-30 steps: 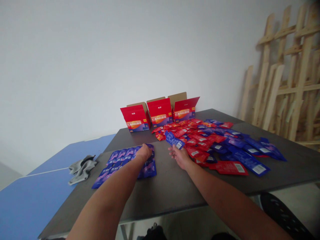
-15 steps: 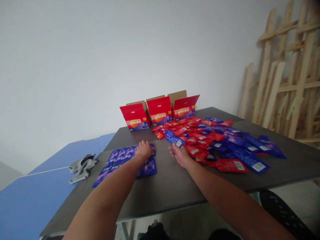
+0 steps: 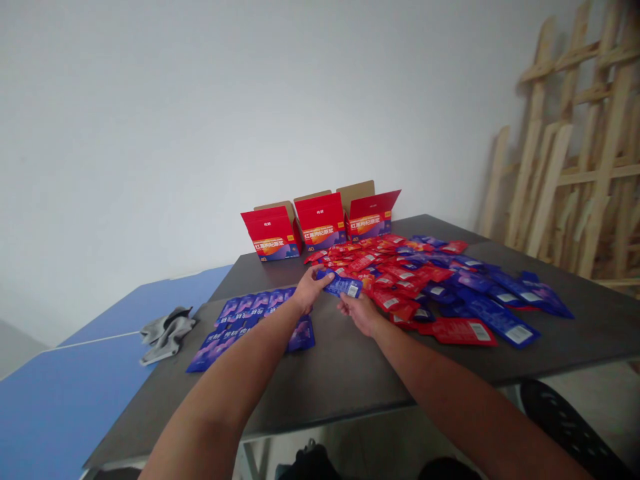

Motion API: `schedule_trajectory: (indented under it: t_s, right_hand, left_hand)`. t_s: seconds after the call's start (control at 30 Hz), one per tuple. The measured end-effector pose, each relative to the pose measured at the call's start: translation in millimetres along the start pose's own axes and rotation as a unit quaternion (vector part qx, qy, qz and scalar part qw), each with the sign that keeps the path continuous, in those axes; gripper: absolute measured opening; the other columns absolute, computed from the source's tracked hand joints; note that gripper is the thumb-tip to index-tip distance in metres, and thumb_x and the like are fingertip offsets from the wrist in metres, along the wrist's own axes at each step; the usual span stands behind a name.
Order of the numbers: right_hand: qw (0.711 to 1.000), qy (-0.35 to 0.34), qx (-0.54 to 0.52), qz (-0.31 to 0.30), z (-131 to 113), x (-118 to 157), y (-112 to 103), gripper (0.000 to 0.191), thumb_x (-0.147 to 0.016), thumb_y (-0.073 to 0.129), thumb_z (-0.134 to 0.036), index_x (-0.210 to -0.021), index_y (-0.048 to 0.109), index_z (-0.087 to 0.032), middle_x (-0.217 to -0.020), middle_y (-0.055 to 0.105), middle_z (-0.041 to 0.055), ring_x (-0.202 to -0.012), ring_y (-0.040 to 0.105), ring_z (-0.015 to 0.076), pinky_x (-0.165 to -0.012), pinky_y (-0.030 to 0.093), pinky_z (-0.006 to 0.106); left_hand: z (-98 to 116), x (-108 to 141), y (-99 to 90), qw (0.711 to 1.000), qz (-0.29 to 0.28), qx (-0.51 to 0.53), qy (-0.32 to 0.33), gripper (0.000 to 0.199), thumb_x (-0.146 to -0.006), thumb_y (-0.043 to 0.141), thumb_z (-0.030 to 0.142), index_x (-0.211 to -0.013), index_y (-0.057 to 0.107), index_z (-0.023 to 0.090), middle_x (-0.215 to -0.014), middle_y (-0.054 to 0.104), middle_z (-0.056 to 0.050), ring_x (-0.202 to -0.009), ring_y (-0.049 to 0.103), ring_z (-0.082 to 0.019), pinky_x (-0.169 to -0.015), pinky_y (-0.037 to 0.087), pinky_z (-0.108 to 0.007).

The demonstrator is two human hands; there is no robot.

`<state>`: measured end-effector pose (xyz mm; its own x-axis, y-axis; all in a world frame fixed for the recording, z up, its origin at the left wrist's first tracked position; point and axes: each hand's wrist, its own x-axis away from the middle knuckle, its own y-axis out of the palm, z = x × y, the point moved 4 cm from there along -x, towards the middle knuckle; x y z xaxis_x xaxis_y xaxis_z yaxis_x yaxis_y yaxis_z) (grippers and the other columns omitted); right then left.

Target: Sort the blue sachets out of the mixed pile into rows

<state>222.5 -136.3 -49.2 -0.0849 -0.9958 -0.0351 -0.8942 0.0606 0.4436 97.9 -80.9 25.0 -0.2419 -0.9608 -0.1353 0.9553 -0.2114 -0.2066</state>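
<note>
Left hand [image 3: 310,288] and right hand [image 3: 359,311] pinch opposite ends of one blue pouch [image 3: 344,285]; leftward, neat rows of blue pouches [image 3: 245,307] lie done, rightward a mixed pile [image 3: 405,275] remains loose, beyond stand three open boxes [image 3: 321,227], contents hidden.

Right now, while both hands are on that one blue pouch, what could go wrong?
The blue pouch is held near its ends by the left hand and right hand, so it might slip if either loosens. The left arm reaches across the rows of blue pouches and could nudge them crooked. The right hand is also close to the loose red and blue pile, where a bump might scatter pouches.
</note>
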Motion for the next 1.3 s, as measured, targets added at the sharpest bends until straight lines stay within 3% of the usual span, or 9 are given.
schedule_trajectory:
  t_s: [0.1,0.27,0.5,0.57,0.7,0.83,1.0,1.17,1.3]
  right_hand:
    - [1.000,-0.004,0.026,-0.014,2.4,-0.2,0.9,0.031,-0.067,0.069,-0.044,-0.073,0.061,-0.016,-0.057,0.062,0.0003,-0.048,0.053,0.0101,-0.047,0.040,0.023]
    - [0.999,-0.015,0.009,0.029,-1.1,-2.0,-3.1,0.039,-0.069,0.068,-0.050,-0.093,0.063,-0.020,-0.086,0.069,0.0049,-0.068,0.062,0.0170,-0.050,0.047,0.026]
    - [0.986,-0.053,0.108,0.116,-12.3,-2.9,-11.4,0.040,-0.068,0.066,-0.051,-0.089,0.066,-0.016,-0.078,0.066,0.0085,-0.061,0.062,0.0199,-0.045,0.050,0.030]
    - [0.976,-0.056,0.147,0.150,-16.4,0.1,-12.9,0.040,-0.067,0.066,-0.050,-0.087,0.066,-0.015,-0.074,0.065,0.0085,-0.058,0.061,0.0194,-0.042,0.049,0.030]
    - [0.969,-0.063,0.188,0.146,-22.1,5.6,-10.2,0.040,-0.068,0.064,-0.050,-0.086,0.066,-0.015,-0.071,0.065,0.0071,-0.058,0.060,0.0187,-0.040,0.049,0.028]
    - [0.967,-0.067,0.200,0.144,-23.1,6.7,-10.4,0.042,-0.071,0.061,-0.053,-0.087,0.068,-0.015,-0.073,0.065,0.0078,-0.059,0.061,0.0189,-0.041,0.050,0.027]
    - [0.964,-0.088,0.209,0.140,-24.3,6.7,-11.5,0.045,-0.072,0.059,-0.055,-0.090,0.068,-0.014,-0.072,0.065,0.0072,-0.057,0.061,0.0173,-0.041,0.050,0.026]
    - [0.962,-0.097,0.222,0.129,-25.6,7.9,-10.4,0.044,-0.074,0.058,-0.055,-0.087,0.069,-0.015,-0.068,0.064,0.0059,-0.051,0.058,0.0162,-0.039,0.050,0.027]
    - [0.962,-0.087,0.201,0.161,-20.9,2.3,-17.1,0.046,-0.075,0.056,-0.055,-0.091,0.068,-0.014,-0.072,0.066,0.0075,-0.052,0.060,0.0177,-0.039,0.050,0.028]
  left_hand:
    - [-2.0,-2.1,0.3,0.999,-0.014,0.039,-0.003,0.052,-0.053,0.080,0.047,-0.089,0.061,0.013,-0.075,0.064,-0.002,-0.063,0.056,-0.010,-0.060,0.046,-0.022]
    - [-4.9,1.6,-5.4,0.999,-0.008,0.029,-0.012,0.049,-0.046,0.083,0.044,-0.076,0.058,0.014,-0.063,0.061,0.002,-0.053,0.054,-0.009,-0.052,0.044,-0.021]
    - [-4.5,7.7,0.2,0.994,-0.003,-0.109,-0.009,0.040,-0.061,0.073,0.047,-0.080,0.060,0.014,-0.068,0.061,-0.001,-0.059,0.057,-0.013,-0.058,0.046,-0.025]
    - [5.6,8.5,0.8,0.971,0.006,-0.229,0.063,0.039,-0.063,0.072,0.044,-0.087,0.063,0.015,-0.084,0.064,-0.005,-0.077,0.060,-0.017,-0.071,0.048,-0.030]
    - [29.7,16.1,11.2,0.862,-0.057,-0.435,0.254,0.029,-0.074,0.063,0.043,-0.095,0.067,0.024,-0.112,0.059,-0.005,-0.111,0.049,-0.023,-0.099,0.035,-0.039]
    - [33.0,19.3,20.9,0.813,-0.144,-0.516,0.226,0.034,-0.089,0.038,0.043,-0.090,0.065,0.023,-0.094,0.065,-0.005,-0.096,0.056,-0.023,-0.089,0.040,-0.039]
    - [29.9,16.4,28.6,0.815,-0.134,-0.543,0.155,0.036,-0.091,0.033,0.042,-0.089,0.061,0.020,-0.094,0.064,-0.008,-0.093,0.057,-0.024,-0.083,0.042,-0.037]
    - [31.6,13.8,26.3,0.845,-0.166,-0.477,0.177,0.030,-0.091,0.035,0.039,-0.091,0.057,0.018,-0.089,0.063,-0.007,-0.081,0.058,-0.019,-0.074,0.044,-0.030]
    - [47.4,8.6,1.2,0.867,-0.063,-0.443,0.219,0.021,-0.086,0.048,0.034,-0.098,0.055,0.018,-0.096,0.060,-0.007,-0.088,0.055,-0.018,-0.080,0.043,-0.030]
